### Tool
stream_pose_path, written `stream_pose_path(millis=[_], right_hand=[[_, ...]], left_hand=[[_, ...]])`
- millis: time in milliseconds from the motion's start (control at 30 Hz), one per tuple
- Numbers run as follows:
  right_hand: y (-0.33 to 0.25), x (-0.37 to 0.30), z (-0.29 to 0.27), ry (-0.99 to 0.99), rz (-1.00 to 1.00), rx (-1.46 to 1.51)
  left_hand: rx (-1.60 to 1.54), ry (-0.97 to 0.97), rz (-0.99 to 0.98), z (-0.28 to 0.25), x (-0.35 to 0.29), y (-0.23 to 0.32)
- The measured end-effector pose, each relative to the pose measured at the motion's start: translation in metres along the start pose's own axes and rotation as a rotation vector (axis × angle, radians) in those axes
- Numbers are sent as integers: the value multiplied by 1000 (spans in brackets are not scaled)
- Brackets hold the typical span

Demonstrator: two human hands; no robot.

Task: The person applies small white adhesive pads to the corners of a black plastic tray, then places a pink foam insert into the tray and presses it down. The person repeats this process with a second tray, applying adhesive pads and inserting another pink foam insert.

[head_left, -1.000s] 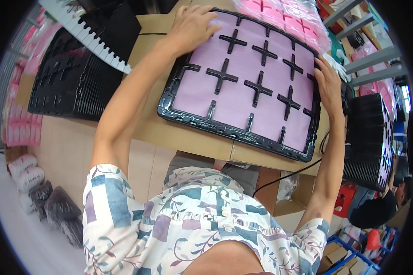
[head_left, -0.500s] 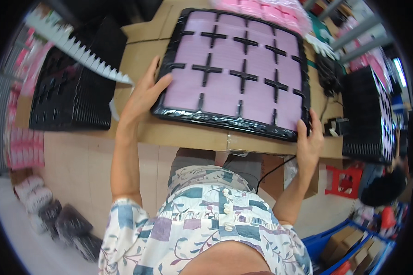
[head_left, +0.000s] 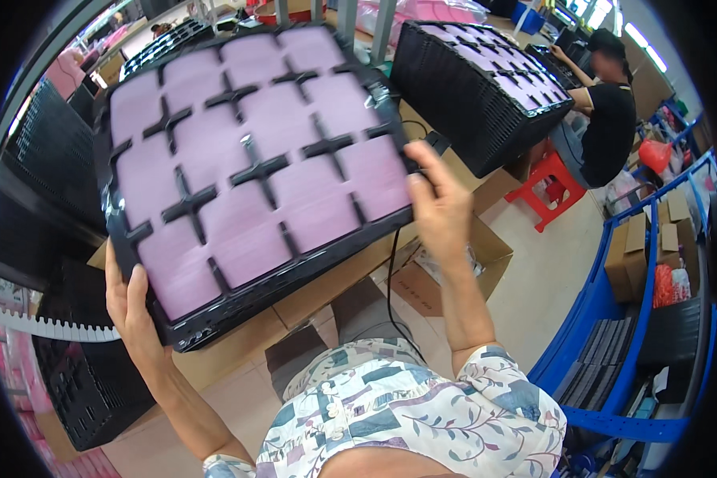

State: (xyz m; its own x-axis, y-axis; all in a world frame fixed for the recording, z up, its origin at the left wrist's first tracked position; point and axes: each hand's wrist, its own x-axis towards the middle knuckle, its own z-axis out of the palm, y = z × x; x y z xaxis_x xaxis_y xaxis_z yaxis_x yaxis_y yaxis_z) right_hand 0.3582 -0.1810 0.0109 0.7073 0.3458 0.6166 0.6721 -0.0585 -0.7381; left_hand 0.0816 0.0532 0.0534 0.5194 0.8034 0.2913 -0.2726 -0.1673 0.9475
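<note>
Between my two hands is a black plastic tray (head_left: 253, 170), its cells filled with flat lilac pads and divided by black crosses. It sits at a slant, lower left corner nearest me, and looks lifted off the cardboard-covered table (head_left: 327, 280). My left hand (head_left: 138, 312) grips the tray's lower left corner, thumb on the rim and fingers along the outer side. My right hand (head_left: 440, 199) closes on the right edge, thumb and forefinger at the rim. What the tray hides beneath it, I cannot see.
A tall stack of black trays (head_left: 466, 95) with lilac pads on top stands to the right. Beyond it a person (head_left: 609, 111) in black sits by a red stool (head_left: 548, 190). Left are more black trays (head_left: 95, 374) and a white toothed strip (head_left: 56, 327). Blue shelving (head_left: 613, 426) lies lower right.
The tray has risen toward me and turned, its right side swinging away, with both hands still on it. My view has swung right, bringing the tray stack and the seated person further in.
</note>
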Motion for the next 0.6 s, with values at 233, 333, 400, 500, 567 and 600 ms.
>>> stream_pose_path(millis=[233, 333, 400, 500, 567, 600], right_hand=[[51, 123, -200, 147, 111, -361], [130, 181, -288, 31, 73, -389], [175, 207, -322, -35, 86, -427], [204, 238, -351, -20, 81, -605], [198, 256, -355, 39, 76, -931], [187, 267, -345, 69, -33, -927]], left_hand=[[38, -515, 234, 209, 88, -21], [-31, -552, 92, 325, 117, -64], [-1, -462, 90, 374, 115, -70], [60, -389, -30, 427, 114, -80], [67, -360, -32, 452, 111, -88], [17, -442, -131, 457, 110, -87]])
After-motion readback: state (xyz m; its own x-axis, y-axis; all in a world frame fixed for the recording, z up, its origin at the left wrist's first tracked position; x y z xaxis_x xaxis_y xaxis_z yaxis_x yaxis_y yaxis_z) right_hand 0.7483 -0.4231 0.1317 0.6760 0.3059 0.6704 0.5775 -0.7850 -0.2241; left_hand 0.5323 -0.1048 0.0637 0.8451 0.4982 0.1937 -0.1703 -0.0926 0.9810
